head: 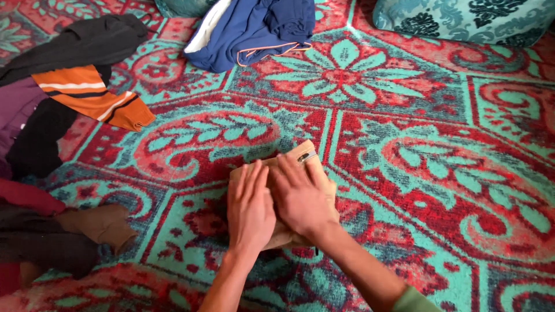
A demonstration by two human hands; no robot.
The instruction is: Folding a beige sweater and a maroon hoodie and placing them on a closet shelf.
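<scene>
Tan folded garment (300, 159) is lying on the red and teal carpet (404, 173), directly under both palms. Left hand (250, 208) and right hand (300, 199) are pressing flat on it side by side, fingers open and extended, gripping nothing. An orange striped cloth (92, 98) is lying well apart, to the left.

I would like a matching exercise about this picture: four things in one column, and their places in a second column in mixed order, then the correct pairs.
Things:
1. tan folded cloth
2. orange striped garment
3. blue garment
4. patterned cushion

Places:
A. top right corner
B. top middle of the carpet
C. under both hands
D. on the dark pile of clothes at the left

Pairs: 1-C, 2-D, 3-B, 4-A

The left hand and the right hand lie flat on the cloth.
</scene>
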